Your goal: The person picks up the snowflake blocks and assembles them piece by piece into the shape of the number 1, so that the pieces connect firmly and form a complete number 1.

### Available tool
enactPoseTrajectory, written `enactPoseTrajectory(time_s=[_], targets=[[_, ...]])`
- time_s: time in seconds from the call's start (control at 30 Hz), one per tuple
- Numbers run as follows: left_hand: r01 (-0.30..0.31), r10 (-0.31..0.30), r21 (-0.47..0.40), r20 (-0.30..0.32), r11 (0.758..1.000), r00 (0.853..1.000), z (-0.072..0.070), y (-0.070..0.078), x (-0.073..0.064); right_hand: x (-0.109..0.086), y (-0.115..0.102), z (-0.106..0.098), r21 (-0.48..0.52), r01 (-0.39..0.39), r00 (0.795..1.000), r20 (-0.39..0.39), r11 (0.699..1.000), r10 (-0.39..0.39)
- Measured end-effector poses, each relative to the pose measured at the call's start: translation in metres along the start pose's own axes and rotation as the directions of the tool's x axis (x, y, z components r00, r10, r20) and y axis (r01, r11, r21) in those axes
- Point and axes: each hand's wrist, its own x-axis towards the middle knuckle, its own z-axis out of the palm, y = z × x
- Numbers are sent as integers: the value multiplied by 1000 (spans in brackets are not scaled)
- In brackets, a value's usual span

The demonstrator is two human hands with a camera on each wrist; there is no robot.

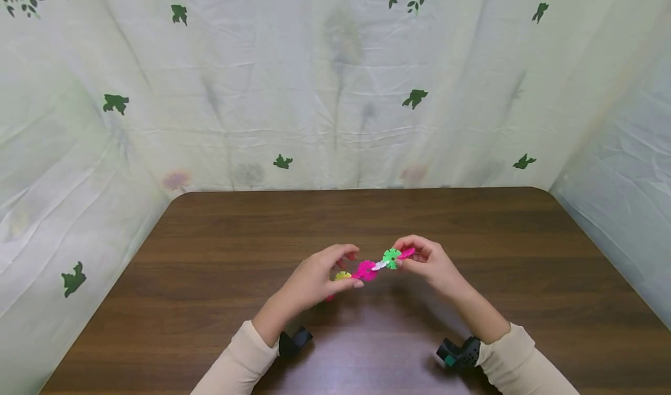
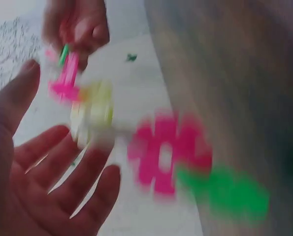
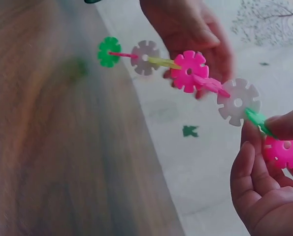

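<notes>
A chain of notched plastic flower discs point(image 3: 189, 72), in green, pink, white and yellow, hangs above the table. My right hand point(image 1: 432, 270) pinches its right end between thumb and fingers, at a green disc point(image 3: 258, 121) beside the pink end disc point(image 3: 283, 152). Near the chain's other half is my left hand point(image 1: 317, 275), its fingers spread and loosely bent, not gripping it. In the left wrist view the left hand point(image 2: 52, 182) is beside the blurred chain, whose far end has a pink disc point(image 2: 153, 152) and a green disc point(image 2: 230, 194).
Below the hands lies a brown wood-grain table point(image 1: 236, 232). Pale curtains point(image 1: 314, 92) with green leaf-like shapes surround its back and sides. A dark wrist camera point(image 1: 458, 353) is strapped at the right wrist, another camera point(image 1: 295, 342) at the left.
</notes>
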Motion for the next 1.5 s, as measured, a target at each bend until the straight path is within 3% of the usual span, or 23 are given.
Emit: enactPoseTrajectory(time_s=[0.13,0.23,0.3,0.57,0.7,0.9,1.03,1.17,1.27,1.4,1.5], targets=[[79,-65,-106,131,991,989,-8,-7,1,1,-1,-7,23,-17,999,-36,1000,18],[93,-61,-144,211,985,976,-8,-10,1,1,-1,-11,28,-29,998,-50,999,31],[83,-47,-147,231,986,972,-6,-10,2,1,-1,-12,26,-34,998,-56,999,36],[46,-27,-113,163,993,986,5,-6,5,9,-3,-13,67,-53,990,-125,996,61],[63,-42,-143,143,988,989,11,-3,5,16,-6,-11,69,-77,979,-185,995,89],[94,-74,-221,97,971,993,18,4,3,29,-11,-10,64,-80,979,-183,995,90],[159,-138,-326,85,932,987,22,9,3,37,-12,-9,55,-80,985,-149,995,88],[246,-221,-461,109,852,969,27,13,4,45,-8,-7,31,-95,989,-111,995,98],[284,-257,-512,124,811,958,26,24,6,51,0,-7,14,-105,990,-93,994,106],[306,-281,-518,129,799,951,30,25,7,56,12,-7,-36,-131,989,-73,991,128],[325,-299,-510,133,797,945,41,14,9,57,22,-8,-80,-162,986,-62,984,157]])
